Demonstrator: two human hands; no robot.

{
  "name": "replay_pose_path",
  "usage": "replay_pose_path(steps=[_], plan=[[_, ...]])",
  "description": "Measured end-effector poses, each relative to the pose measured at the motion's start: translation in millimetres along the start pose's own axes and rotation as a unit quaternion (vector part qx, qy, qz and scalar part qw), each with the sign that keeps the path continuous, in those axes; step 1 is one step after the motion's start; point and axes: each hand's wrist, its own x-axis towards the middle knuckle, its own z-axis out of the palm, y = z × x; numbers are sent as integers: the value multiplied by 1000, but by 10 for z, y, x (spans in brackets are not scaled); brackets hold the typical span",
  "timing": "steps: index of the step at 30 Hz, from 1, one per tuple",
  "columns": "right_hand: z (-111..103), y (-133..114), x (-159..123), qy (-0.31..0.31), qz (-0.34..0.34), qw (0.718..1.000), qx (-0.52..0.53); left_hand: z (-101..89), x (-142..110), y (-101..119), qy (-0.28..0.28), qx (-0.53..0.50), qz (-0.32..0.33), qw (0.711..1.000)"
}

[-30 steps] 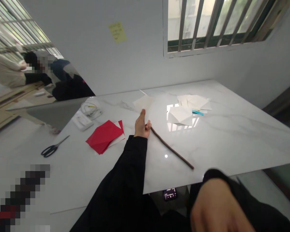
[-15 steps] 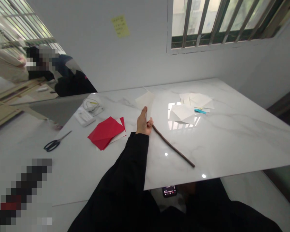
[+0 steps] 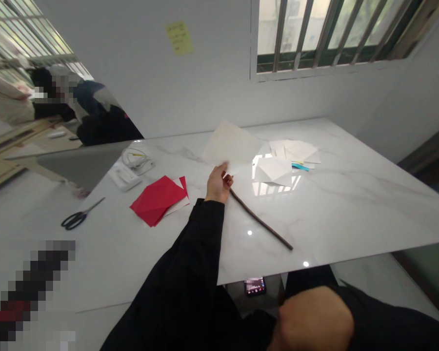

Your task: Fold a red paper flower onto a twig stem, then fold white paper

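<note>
My left hand (image 3: 218, 183) reaches out over the white marble table (image 3: 351, 204) and pinches the lower edge of a cream sheet of paper (image 3: 231, 144), which stands lifted off the surface with its broad face toward me. A long thin brown stick (image 3: 261, 222) lies on the table, its upper end right beside this hand. My right hand (image 3: 314, 319) hangs low at the bottom edge, below the table's front edge. It is blurred, shows only its back, and its fingers are hidden.
Red and white folded sheets (image 3: 157, 200) lie left of my left hand, black scissors (image 3: 78, 219) farther left. A white box (image 3: 124, 176) and coiled cable (image 3: 137, 160) sit behind them. White sheets (image 3: 289, 156) lie toward the window. A phone (image 3: 256, 286) lies under the table. People sit far left.
The cream sheet, seen almost edge-on before, has turned and risen so its full face shows. My right hand dropped out of view, then came back at the bottom edge.
</note>
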Motion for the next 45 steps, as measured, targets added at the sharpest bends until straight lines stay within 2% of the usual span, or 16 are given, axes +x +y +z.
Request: replay_pose_path(steps=[1, 2, 4, 6, 7, 8, 9, 13, 15, 19, 25, 30, 34, 38, 41, 45], plan=[[-209, -83, -77, -10, -58, 997, 43, 0, 15, -18, 0, 7, 7, 1000], [-455, -140, -139, 48, -87, 993, 61, 0, 32, -38, -2, 17, 14, 1000], [-1003, -125, -197, 305, -61, 950, -2, -8, 73, -75, -18, 46, 37, 998], [-1512, 90, -172, 567, -34, 815, -115, -32, 118, -101, -39, 92, 82, 992], [-1715, 258, -144, 643, -18, 746, -173, -51, 141, -108, -44, 121, 112, 985], [-1872, 447, -115, 694, -4, 686, -219, -73, 163, -110, -41, 151, 143, 977], [-1980, 640, -93, 712, 9, 655, -253, -97, 184, -107, -34, 178, 177, 967], [-2015, 1192, -111, 754, 61, 615, -223, -165, 230, -75, -50, 230, 228, 945], [-1930, 1298, -150, 765, 82, 622, -144, -172, 231, -71, -87, 232, 213, 945], [-1848, 1374, -160, 737, 89, 670, 6, -169, 225, -91, -134, 253, 179, 941], [-1890, 1450, -112, 768, 74, 617, 154, -211, 176, -45, -118, 249, 185, 943], [-1895, 1484, -127, 773, 45, 595, 215, -196, -8, 9, -115, 148, 49, 981], [-1907, 1471, -148, 754, 79, 600, 255, -147, -118, 21, -159, 66, -33, 985], [-1918, 1422, -147, 740, 82, 601, 290, -125, -153, 11, -192, 46, -24, 980], [-1916, 1396, -141, 709, 73, 633, 304, -135, -128, -29, -195, 84, 18, 977], [-1908, 1368, -146, 662, 61, 685, 298, -168, -53, -76, -144, 112, 65, 981]])
